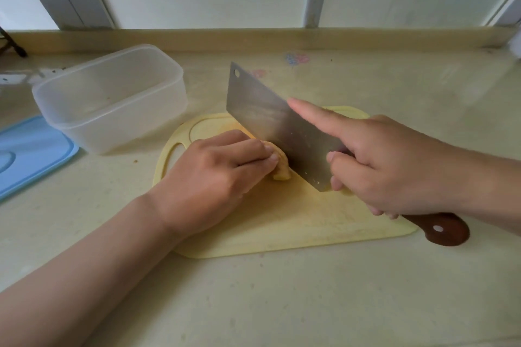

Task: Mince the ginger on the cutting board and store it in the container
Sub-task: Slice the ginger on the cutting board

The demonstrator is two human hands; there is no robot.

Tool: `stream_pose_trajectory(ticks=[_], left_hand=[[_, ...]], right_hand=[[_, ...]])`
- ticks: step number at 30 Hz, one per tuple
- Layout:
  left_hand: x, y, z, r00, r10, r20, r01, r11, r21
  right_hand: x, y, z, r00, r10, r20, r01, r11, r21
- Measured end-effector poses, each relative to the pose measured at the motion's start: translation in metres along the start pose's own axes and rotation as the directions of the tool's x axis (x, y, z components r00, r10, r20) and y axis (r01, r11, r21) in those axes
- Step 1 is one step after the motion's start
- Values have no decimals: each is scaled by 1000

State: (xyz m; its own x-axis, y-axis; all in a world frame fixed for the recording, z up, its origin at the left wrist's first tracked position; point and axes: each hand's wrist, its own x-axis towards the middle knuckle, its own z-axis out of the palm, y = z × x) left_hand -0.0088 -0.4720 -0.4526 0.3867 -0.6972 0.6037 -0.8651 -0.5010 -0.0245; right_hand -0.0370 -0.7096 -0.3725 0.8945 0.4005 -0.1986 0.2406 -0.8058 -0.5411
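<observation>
Left grip [217,175] curled, right grip [392,169] clenched with forefinger outstretched.

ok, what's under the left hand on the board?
Pale yellow ginger on the cutting board; only its right end shows, next to the cleaver blade. The curled fingers of the left hand cover the rest, so its full shape is hidden.

One cutting board [282,228], one cleaver [262,118], one ginger piece [282,167], one clear container [118,129], one blue lid [31,149], two hands, the left hand [211,177] and the right hand [394,166]
</observation>
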Motion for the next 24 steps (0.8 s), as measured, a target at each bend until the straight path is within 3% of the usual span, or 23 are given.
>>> stream_pose_trajectory(ticks=[8, 13, 18, 24], left_hand=[[-1, 1, -2, 1000, 3, 4, -3, 1000, -1], [-2, 0, -2, 1000, 9, 9, -9, 1000, -21], [-3, -3, -3, 1000, 0, 7, 1, 999, -49], [-6, -4, -5, 999, -31, 11, 32, 997, -71]], right_hand=[[36, -17, -5, 998, -31, 48, 36, 993, -112], [31, -9, -6, 992, -68, -108, 48, 982, -185], [7, 8, -26, 981, 44, -188, -45, 999, 0], [0, 15, -20, 987, 108, -116, -89, 984, 152]])
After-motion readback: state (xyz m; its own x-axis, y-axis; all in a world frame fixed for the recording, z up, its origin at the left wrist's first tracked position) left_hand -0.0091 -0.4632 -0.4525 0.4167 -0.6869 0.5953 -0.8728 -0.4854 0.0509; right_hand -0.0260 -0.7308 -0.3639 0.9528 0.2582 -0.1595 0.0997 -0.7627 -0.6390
